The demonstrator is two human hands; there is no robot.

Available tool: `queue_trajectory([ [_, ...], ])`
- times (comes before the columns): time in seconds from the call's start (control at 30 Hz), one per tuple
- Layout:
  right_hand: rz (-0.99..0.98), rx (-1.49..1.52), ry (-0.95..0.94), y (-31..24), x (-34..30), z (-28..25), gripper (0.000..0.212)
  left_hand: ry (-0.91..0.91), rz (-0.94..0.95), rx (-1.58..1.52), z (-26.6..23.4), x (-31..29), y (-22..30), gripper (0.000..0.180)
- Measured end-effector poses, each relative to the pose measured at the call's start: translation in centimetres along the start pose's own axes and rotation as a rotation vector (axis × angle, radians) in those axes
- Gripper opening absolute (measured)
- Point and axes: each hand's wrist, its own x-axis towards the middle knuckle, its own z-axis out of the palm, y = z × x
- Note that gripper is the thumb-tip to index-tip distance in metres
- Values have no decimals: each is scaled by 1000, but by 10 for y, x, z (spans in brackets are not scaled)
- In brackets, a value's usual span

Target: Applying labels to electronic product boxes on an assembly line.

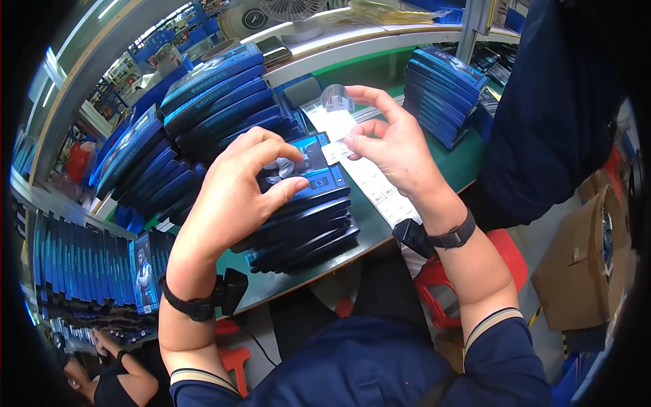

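Note:
In front of me a stack of flat dark-blue boxes [302,234] stands on the green table. My left hand [237,180] is over the top box [329,180], thumb and fingers apart and gripping nothing; whether they touch it I cannot tell. Between the thumb and a finger of my right hand [400,142], a small white label [334,153] is pinched at the top box's right edge. A strip of white labels [378,190] lies beneath this hand, running toward the table's front edge. Near the raised fingers, a clear, curled roll [336,100] sits at the strip's far end.
More blue box stacks stand at the left [210,91] and far right [444,91]. A row of upright boxes [81,258] is at the lower left. A fan [293,9] sits on the shelf behind. A person in dark clothing [556,115] stands close on the right, near a cardboard carton [573,271].

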Motion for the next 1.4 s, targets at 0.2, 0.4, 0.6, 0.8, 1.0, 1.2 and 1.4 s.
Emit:
queue_trajectory([
  [0.2,5,-35,-4,3,3,-2,58,-79,10,44,10,7,-11,42],
  [0.4,4,-50,-4,6,2,-1,57,-169,4,89,18,8,-13,61],
  [0.6,-223,-587,85,11,-10,-3,55,-153,82,161,16,-2,-7,61],
  [0.8,-264,220,97,-12,-30,33,60,31,174,135,10,-21,20,61],
  [1.0,-192,838,-78,-32,-53,61,62,272,308,8,22,-49,35,63],
  [1.2,114,940,-374,-19,-71,89,91,423,229,-75,31,-80,51,85],
  [1.4,-348,3,-125,-21,-61,69,82,401,90,269,-14,-118,54,98],
])
